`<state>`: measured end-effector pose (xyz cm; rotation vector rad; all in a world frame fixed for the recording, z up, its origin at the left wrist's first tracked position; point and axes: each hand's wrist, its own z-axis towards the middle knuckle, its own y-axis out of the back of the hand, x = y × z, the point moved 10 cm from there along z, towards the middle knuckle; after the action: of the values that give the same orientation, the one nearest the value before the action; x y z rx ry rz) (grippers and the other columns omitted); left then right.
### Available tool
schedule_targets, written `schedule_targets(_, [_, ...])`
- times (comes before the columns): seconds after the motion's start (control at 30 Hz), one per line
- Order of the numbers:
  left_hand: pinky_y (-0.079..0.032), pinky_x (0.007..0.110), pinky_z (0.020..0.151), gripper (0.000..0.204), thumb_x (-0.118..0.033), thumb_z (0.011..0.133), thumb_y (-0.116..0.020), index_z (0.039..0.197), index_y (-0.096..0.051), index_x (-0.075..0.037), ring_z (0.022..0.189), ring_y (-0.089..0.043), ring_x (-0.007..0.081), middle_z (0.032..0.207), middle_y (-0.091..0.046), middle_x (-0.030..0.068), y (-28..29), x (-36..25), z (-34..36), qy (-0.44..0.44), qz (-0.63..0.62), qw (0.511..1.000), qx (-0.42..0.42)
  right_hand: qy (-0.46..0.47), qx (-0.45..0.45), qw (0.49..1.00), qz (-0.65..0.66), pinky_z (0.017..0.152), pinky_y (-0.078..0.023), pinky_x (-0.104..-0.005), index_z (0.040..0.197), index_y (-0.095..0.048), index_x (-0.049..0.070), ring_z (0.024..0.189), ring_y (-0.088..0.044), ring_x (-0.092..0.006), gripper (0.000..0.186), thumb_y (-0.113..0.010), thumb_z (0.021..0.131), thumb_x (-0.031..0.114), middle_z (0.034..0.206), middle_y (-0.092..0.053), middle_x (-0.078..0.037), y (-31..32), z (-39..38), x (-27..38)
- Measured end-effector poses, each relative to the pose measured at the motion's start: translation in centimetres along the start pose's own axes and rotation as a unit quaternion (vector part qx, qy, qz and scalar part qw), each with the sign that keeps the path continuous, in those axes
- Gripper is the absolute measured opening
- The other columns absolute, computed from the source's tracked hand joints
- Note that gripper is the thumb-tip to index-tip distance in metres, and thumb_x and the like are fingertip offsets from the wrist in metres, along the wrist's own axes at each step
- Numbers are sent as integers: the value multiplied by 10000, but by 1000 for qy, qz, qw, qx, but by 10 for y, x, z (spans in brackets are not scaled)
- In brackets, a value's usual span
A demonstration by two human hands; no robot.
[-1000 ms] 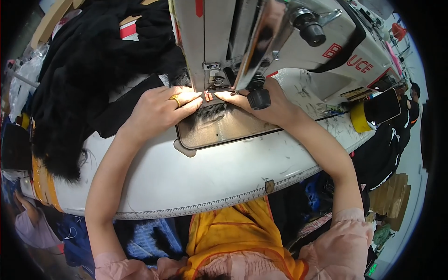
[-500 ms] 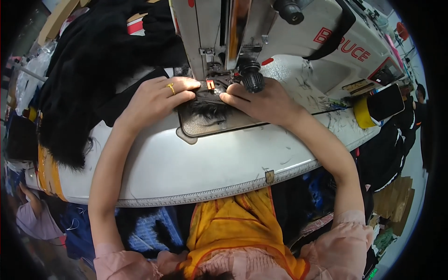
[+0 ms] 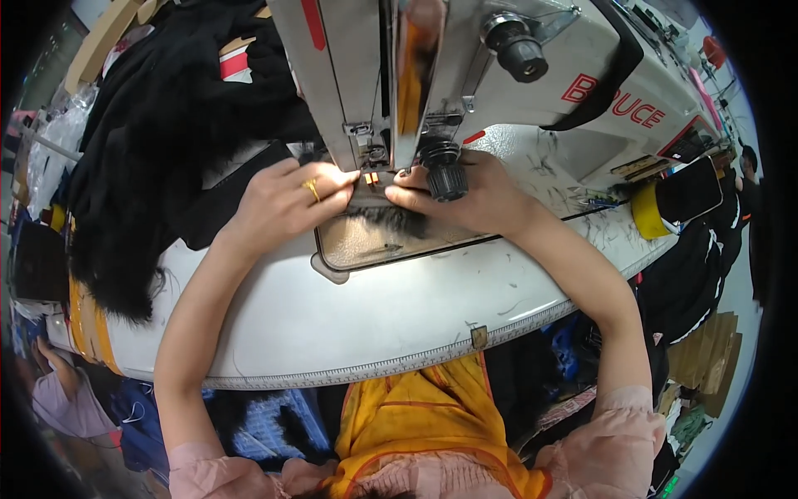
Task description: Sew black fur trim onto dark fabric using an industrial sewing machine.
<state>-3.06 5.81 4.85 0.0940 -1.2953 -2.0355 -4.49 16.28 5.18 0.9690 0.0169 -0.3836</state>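
Here, nearest to us, we see a yellow apron [image 3: 420, 407] with orange edges, and pink sleeves [image 3: 611, 428] on both sides. Next comes a ruler strip [image 3: 399, 365] that runs along the near edge of a white table [image 3: 283, 324]. On the table we see a shiny metal plate [image 3: 353, 248], and on it lies a dark cloth [image 3: 371, 196] with black fuzz [image 3: 395, 220] poking out on its near side.

The left hand [image 3: 295, 198] wears a gold ring [image 3: 312, 190]. Its thumb and first finger are close together, and their tips touch the left side of the cloth. The right hand [image 3: 482, 197] has its fingertips on the right side, partly hidden by a black knob [image 3: 447, 179]. We cannot tell if either hand pinches the cloth or just presses on it.

Between the fingertips, by a little orange piece [image 3: 371, 178], the cloth sits under a big white sewing machine [image 3: 540, 62]. On the right we see a yellow tub [image 3: 647, 212]. On the far left is a big heap of furry black cloth [image 3: 174, 125].
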Motion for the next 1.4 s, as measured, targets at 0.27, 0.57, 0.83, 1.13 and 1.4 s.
schedule_targets(0.27, [-494,249,642,125,-110,715,-619,830,-578,-133,876,-611,123,935,-622,-39,4,6,-4,20,-27,999,29,-2,42,998,-38,547,-471,-302,681,-556,147,599,-573,-133,78,-593,617,171,737,-527,27,-15,-4,-4])
schedule_targets(0.57, [-489,333,679,305,-117,680,-699,967,-626,-45,748,-595,249,806,-603,92,-13,18,10,186,-278,931,146,-104,101,981,128,624,-473,-364,895,-616,140,720,-614,-233,235,-682,669,151,756,-602,-36,-19,-1,-30])
schedule_targets(0.83, [-483,286,730,317,-117,684,-780,920,-637,38,739,-627,222,848,-661,121,-27,-5,19,211,-520,796,225,-84,209,838,497,763,-471,-324,936,-657,64,843,-601,-233,263,-725,684,96,912,-626,-69,-25,5,-16])
schedule_targets(1.13, [-499,307,615,223,-86,687,-682,908,-684,-57,701,-641,216,823,-664,90,-4,25,16,252,-233,927,149,-68,100,986,113,692,-495,-304,951,-645,144,798,-615,-181,247,-668,710,96,851,-624,1,-3,1,-26])
schedule_targets(1.4, [-474,254,591,208,-124,730,-603,932,-652,-127,790,-613,130,892,-631,22,-10,10,1,43,45,995,76,-122,280,950,66,560,-447,-261,759,-581,143,696,-587,-116,103,-592,676,202,751,-581,33,-52,-12,-39])
